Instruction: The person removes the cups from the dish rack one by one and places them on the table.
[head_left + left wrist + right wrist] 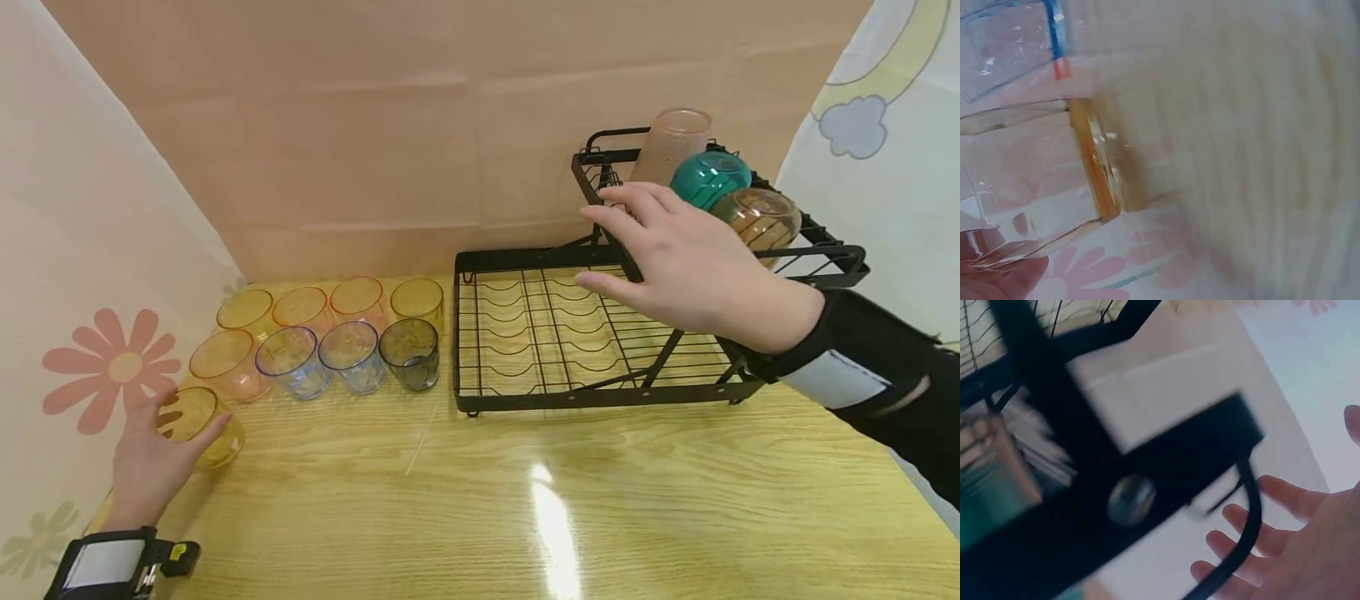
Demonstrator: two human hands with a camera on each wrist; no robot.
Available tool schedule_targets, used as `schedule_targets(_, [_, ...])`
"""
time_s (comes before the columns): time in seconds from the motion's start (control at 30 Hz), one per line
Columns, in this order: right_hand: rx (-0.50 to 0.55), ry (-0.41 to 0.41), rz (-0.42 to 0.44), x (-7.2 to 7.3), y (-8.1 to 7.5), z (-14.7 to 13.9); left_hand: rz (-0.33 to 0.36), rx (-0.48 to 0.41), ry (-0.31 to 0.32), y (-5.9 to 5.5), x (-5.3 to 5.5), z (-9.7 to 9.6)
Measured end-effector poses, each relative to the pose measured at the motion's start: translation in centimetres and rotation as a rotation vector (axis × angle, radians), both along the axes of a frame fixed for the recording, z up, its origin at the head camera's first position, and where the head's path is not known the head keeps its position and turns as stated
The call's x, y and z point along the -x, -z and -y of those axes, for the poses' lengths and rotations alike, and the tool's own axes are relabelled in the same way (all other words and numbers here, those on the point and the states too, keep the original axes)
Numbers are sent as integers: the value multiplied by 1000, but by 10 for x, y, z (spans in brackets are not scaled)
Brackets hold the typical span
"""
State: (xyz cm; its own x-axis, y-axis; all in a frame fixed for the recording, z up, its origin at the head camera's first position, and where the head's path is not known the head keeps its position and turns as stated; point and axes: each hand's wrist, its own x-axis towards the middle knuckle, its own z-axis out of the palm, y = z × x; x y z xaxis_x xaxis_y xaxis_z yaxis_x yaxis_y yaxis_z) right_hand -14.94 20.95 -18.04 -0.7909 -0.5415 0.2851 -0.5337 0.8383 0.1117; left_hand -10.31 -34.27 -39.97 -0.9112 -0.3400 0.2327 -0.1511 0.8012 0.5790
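At the table's left side my left hand point(153, 450) curls round a yellow glass point(217, 450), thumb across its near side and fingers at its far left. In the left wrist view that glass point(1094, 162) appears with a fingertip point(1025, 275) at its lower edge. My right hand point(686, 258) is held in front of the black dish rack point(517, 404), fingers loosely stretched and holding nothing. On the rack's upper tier, beyond the hand, stand a pinkish glass point(667, 150), a teal glass point(708, 177) and an amber-brown glass point(768, 218), apparently upside down.
Left of the rack stand several glasses in two rows, among them a dark grey glass point(411, 354), a blue-rimmed glass point(292, 367) and a pink glass point(358, 300). The rack's raised tier and sloping side bar point(663, 358) are beside my right hand. Cloth walls border the table point(450, 508).
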Motion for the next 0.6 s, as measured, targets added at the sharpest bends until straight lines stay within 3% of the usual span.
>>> schedule_targets(0.13, [33, 55, 5, 1, -5, -14, -5, -16, -2, 4, 5, 3])
schedule_targets(0.4, [69, 146, 5, 4, -13, -34, -43, -4, 65, 6, 14, 2])
schedule_targets(0.5, [69, 185, 9, 5, -15, -43, -20, -5, 80, 4, 15, 3])
schedule_targets(0.6, [48, 229, 29, 7, -17, -51, 34, 48, 83, 1, 14, 6])
